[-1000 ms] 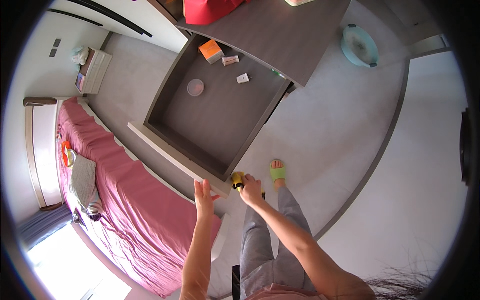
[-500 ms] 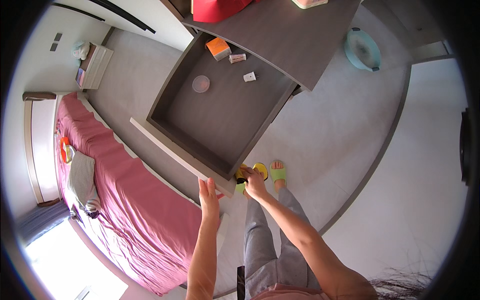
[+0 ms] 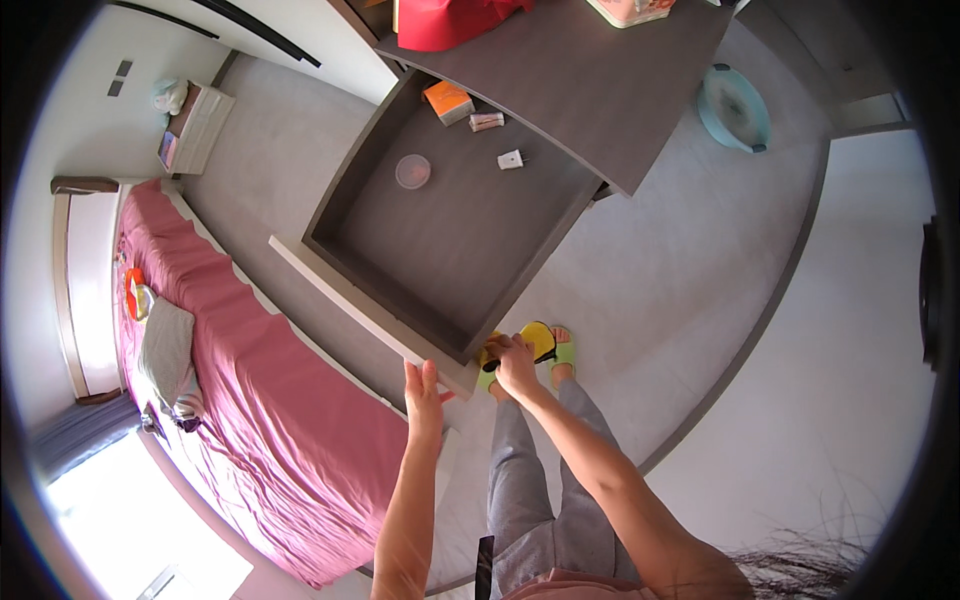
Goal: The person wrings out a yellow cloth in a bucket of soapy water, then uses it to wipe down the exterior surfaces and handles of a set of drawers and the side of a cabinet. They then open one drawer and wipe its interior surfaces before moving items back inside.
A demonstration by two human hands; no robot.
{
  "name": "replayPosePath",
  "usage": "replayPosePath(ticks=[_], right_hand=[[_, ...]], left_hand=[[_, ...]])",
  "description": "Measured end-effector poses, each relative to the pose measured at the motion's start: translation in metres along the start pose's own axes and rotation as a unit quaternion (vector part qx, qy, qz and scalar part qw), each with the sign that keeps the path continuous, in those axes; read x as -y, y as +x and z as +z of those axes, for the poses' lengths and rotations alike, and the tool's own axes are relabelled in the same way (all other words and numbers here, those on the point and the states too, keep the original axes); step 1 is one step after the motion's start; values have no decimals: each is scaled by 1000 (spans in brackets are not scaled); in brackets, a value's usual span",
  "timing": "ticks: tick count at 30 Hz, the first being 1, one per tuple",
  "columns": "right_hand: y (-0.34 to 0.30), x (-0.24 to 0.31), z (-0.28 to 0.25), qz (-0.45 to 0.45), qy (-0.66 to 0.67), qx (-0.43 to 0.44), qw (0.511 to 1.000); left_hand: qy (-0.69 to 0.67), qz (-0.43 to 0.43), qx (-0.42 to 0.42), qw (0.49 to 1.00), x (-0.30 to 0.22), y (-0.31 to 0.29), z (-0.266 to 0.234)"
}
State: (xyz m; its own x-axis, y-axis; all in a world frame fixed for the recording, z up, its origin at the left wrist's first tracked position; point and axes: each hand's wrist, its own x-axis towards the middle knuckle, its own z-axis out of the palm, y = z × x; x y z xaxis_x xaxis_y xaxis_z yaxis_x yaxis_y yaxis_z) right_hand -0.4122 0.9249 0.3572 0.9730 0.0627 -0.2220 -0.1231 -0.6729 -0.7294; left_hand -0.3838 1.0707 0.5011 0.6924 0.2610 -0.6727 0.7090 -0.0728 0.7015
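A dark grey drawer (image 3: pixel 440 240) is pulled far out from under a desk top. My left hand (image 3: pixel 424 405) rests against the near end of its pale drawer front (image 3: pixel 345 308), fingers stretched up along the panel. A small red piece (image 3: pixel 447 396) shows beside that hand; its kind is unclear. At the drawer's near right corner, my right hand (image 3: pixel 514 366) is closed around a yellow-and-black tool (image 3: pixel 541 341), partly hidden by the fingers. Inside the drawer lie an orange box (image 3: pixel 448 102), a small pale packet (image 3: pixel 487 121), a white plug adapter (image 3: pixel 511 160) and a round clear container (image 3: pixel 412 171).
The grey desk top (image 3: pixel 570 75) carries a red bag (image 3: pixel 455 22) at the far side. A bed with a pink sheet (image 3: pixel 250 400) runs along the left. A light blue basin (image 3: pixel 733 108) stands on the floor at the far right. My feet in green slippers (image 3: pixel 564 352) are below the drawer.
The view has shifted slightly, so the drawer appears a little lower and to the right. More of the yellow tool shows beside my right hand. My left hand stays at the drawer front.
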Motion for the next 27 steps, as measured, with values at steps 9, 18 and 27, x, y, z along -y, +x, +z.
replayPosePath(ticks=[9,18,27], right_hand=[[-15,74,-73,-36,84,56,994],[45,147,-132,138,483,131,854],[138,209,-54,-63,119,164,977]], left_hand=[[-30,12,1,999,19,6,-8],[-130,-68,15,989,19,25,-47],[-87,98,-130,983,-78,153,-139]])
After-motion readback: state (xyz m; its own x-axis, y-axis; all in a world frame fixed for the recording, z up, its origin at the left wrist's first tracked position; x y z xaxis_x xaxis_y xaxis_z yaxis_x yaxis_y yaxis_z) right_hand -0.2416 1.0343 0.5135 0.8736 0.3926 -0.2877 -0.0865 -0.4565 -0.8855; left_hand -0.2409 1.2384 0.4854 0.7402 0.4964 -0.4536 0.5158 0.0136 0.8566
